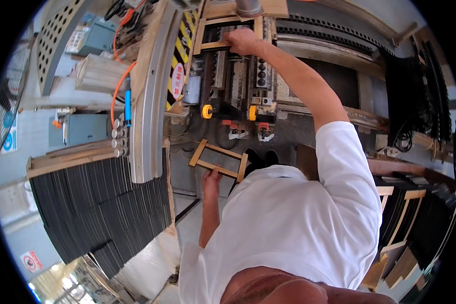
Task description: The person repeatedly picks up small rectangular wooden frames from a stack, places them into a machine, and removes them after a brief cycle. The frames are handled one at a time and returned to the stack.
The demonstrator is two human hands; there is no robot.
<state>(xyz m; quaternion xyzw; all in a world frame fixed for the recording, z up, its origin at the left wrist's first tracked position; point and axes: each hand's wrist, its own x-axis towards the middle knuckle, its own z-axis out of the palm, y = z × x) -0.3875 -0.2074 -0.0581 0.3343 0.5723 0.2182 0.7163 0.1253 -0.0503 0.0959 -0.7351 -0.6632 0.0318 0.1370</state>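
Observation:
Low in front of my body, my left hand (pixel 211 183) grips the near rail of a small rectangular wooden frame (pixel 198 153). That frame is tilted, with light wood pieces around an open middle. My right arm stretches far forward over a machine (pixel 238 76) with black rails and yellow knobs. At its end, my right hand (pixel 242 40) is closed over the near rail of a second wooden frame (pixel 199 36), which lies on the machine. My fingertips there are partly hidden.
A large stack of black strips (pixel 101 202) stands to the left, beside a long metal beam (pixel 149 101). A blue air tool (pixel 127 109) hangs on an orange hose. More black strips (pixel 430 218) and wooden pieces lean at the right. A metal cylinder (pixel 249 7) is above the second frame.

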